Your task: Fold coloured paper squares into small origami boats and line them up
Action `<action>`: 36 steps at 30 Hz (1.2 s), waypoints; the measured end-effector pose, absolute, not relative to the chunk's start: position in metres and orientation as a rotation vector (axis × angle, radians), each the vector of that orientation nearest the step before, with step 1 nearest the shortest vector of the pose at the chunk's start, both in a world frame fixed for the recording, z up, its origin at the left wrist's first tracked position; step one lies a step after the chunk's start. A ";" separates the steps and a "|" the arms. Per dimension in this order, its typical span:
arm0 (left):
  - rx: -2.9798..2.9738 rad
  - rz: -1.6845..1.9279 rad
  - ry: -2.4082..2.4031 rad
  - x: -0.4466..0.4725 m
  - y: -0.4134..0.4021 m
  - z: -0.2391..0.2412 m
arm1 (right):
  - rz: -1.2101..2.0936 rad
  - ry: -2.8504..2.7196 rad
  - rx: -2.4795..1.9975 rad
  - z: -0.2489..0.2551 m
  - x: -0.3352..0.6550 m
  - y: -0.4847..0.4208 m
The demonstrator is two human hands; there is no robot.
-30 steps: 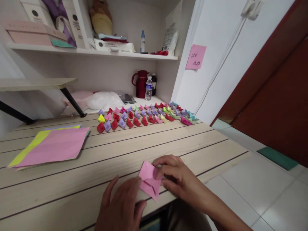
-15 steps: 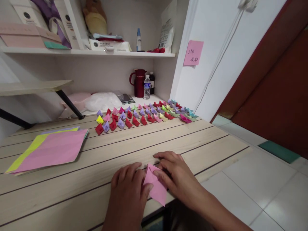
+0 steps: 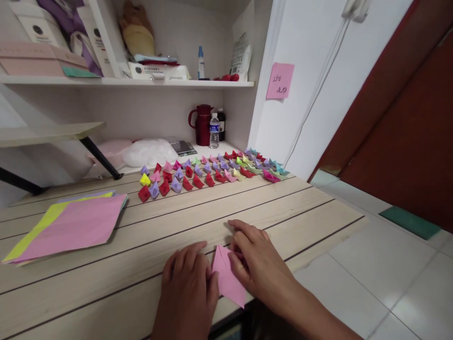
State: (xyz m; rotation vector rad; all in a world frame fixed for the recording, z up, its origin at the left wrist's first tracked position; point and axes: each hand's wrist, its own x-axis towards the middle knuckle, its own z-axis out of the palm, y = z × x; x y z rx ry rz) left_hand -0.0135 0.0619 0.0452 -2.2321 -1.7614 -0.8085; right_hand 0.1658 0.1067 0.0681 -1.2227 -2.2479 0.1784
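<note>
A folded sheet of pink origami paper (image 3: 228, 278) lies on the wooden tabletop near its front edge, one corner pointing toward me. At its left side, my left hand (image 3: 187, 283) grips the edge between thumb and forefinger, the other fingers resting on the wood. From the right, my right hand (image 3: 260, 259) pinches a flap near the top with thumb and curled finger. Its forefinger stretches out over the table. Part of the flap is hidden behind those fingers.
Rows of small folded paper boats (image 3: 187, 184) in many colours stand along the table's back. A stack of coloured paper (image 3: 76, 224) lies at left. Behind are a dark red jug (image 3: 203, 125), a water bottle (image 3: 214, 131) and a white shelf (image 3: 198, 84).
My right thumb has drawn back to the right, and the flap is now pinched and lifted at the paper's right side. The left thumb lies closer along the left edge.
</note>
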 end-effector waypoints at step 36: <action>-2.310 -0.474 -1.118 -0.026 0.052 0.039 | -0.150 -2.544 -0.962 0.050 0.206 0.070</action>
